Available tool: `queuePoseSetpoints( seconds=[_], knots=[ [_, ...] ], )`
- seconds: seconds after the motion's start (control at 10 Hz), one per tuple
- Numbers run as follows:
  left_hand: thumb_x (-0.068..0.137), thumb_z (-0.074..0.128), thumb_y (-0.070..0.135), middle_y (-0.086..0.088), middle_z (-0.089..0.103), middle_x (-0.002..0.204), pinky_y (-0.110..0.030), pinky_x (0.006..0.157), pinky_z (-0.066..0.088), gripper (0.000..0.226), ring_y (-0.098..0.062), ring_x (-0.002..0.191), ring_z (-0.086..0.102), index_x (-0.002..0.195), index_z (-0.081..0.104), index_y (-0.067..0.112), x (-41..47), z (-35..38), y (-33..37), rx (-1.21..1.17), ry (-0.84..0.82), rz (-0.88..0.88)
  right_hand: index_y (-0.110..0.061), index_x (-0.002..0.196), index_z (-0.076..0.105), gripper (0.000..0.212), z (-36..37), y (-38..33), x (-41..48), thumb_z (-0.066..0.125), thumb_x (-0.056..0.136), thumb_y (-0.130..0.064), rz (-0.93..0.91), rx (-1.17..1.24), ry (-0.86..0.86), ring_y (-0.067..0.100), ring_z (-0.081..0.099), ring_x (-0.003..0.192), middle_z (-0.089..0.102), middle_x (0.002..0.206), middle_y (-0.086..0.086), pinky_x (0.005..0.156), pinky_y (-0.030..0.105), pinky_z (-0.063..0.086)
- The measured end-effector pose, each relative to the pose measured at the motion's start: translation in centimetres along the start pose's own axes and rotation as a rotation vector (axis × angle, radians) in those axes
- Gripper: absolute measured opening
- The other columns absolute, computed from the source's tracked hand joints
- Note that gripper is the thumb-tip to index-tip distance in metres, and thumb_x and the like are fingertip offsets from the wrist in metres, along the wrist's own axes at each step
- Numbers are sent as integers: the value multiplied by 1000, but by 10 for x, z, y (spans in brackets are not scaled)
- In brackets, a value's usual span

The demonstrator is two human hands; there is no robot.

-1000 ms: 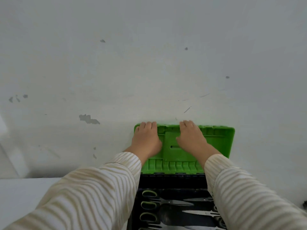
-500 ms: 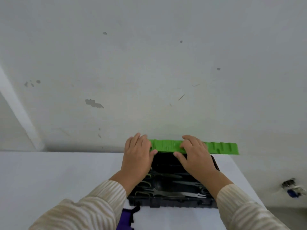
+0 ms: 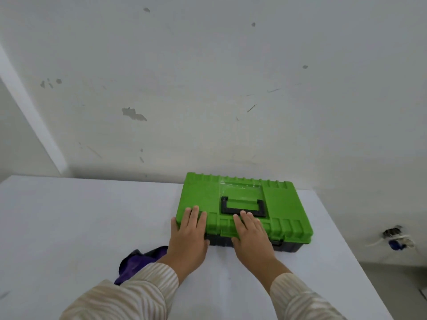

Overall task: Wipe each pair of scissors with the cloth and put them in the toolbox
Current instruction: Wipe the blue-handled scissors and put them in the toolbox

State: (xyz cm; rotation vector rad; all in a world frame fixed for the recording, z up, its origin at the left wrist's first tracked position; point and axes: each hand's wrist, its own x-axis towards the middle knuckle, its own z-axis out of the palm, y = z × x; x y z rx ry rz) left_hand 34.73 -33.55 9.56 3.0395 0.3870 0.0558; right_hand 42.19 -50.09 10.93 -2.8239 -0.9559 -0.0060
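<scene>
The toolbox point(image 3: 286, 204) sits on the white table against the wall, its green lid down over the black base, with a black handle point(image 3: 242, 209) lying flat on top. My left hand point(image 3: 188, 239) rests flat on the lid's front left corner, fingers spread. My right hand point(image 3: 253, 239) lies flat on the lid's front edge, just below the handle. A purple cloth point(image 3: 136, 262) is crumpled on the table beside my left forearm. No scissors are visible; the lid hides the box's inside.
The white table point(image 3: 80, 227) ends at a wall behind the toolbox and at an edge on the right. Beyond that edge, low on the wall, loose wires with a blue part point(image 3: 396, 241) stick out.
The green lid swung from upright down onto the black base, covering the scissors inside. Both hands followed it down and now press on its front edge.
</scene>
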Motion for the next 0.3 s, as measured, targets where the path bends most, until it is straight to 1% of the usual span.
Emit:
queuePoseSetpoints(
  seconds=[0.1, 0.2, 0.3],
  knots=[
    [90, 51, 39, -11, 15, 159, -57, 114, 13, 70, -30, 147, 10, 148, 21, 15, 5, -12, 7, -34, -13, -7, -15, 145, 11, 61, -9, 1, 4, 41, 94, -26, 17, -1, -59, 22, 4, 143, 9, 155, 7, 117, 35, 5],
    [91, 48, 41, -12, 19, 156, -54, 116, 11, 64, -31, 145, 12, 144, 25, 14, 11, -23, 14, -62, -35, -17, -15, 144, 17, 59, -18, 0, 9, 44, 93, -25, 53, 52, -133, 22, 10, 142, 15, 154, 6, 117, 35, 13],
    [91, 47, 41, -11, 36, 146, -48, 114, 20, 56, -30, 137, 27, 136, 37, 11, 26, -49, 20, -84, -60, 3, -14, 137, 35, 48, -43, -7, 22, 46, 91, -21, 150, 198, -138, 21, 34, 132, 34, 146, 6, 107, 32, 33]
  ],
)
